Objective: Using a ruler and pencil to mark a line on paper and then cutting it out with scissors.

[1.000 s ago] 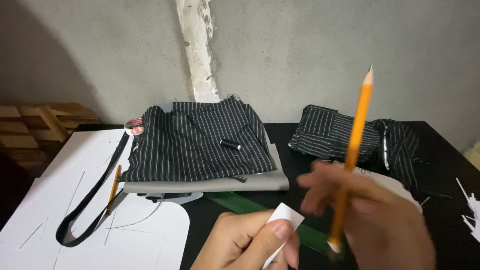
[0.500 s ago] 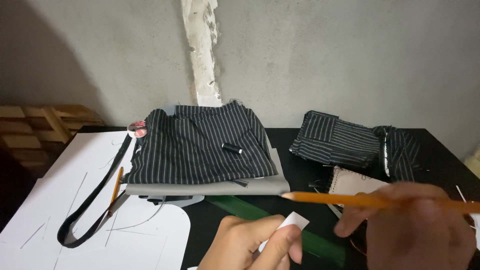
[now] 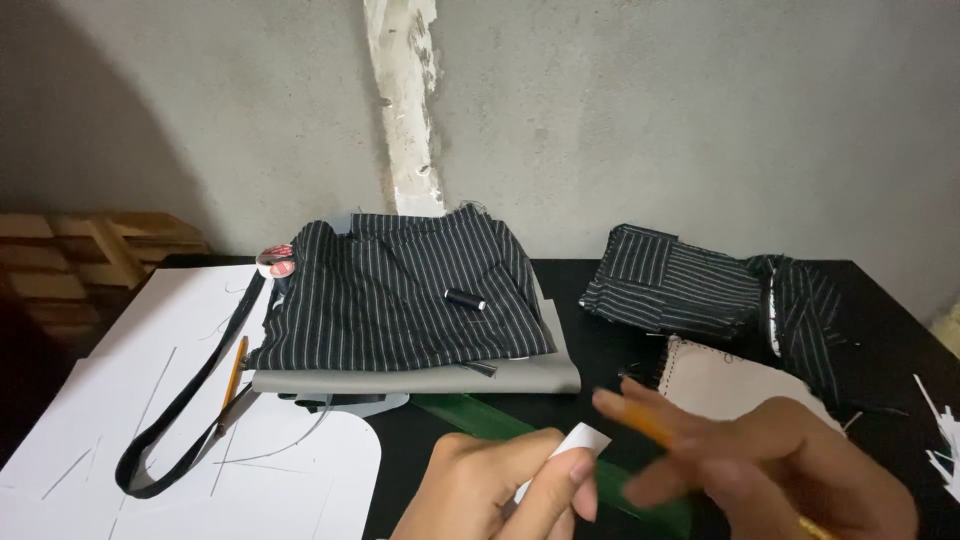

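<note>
While the left hand (image 3: 490, 490) pinches a white eraser (image 3: 578, 447) just below the striped cloth (image 3: 400, 295), the blurred right hand (image 3: 760, 460) beside it grips a pencil (image 3: 650, 430).

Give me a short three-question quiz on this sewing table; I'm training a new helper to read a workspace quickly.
1. True or false: the left hand pinches a small white piece between thumb and fingers.
2. What lies on top of the folded striped fabric? A) scissors B) a black thread spool C) a ruler
3. Fill in: the blurred right hand holds an orange ____.

Key
1. True.
2. B. The spool lies on its side on the fabric, which rests on a grey sheet.
3. Pencil. A second pencil lies on the white paper at the left.
</note>
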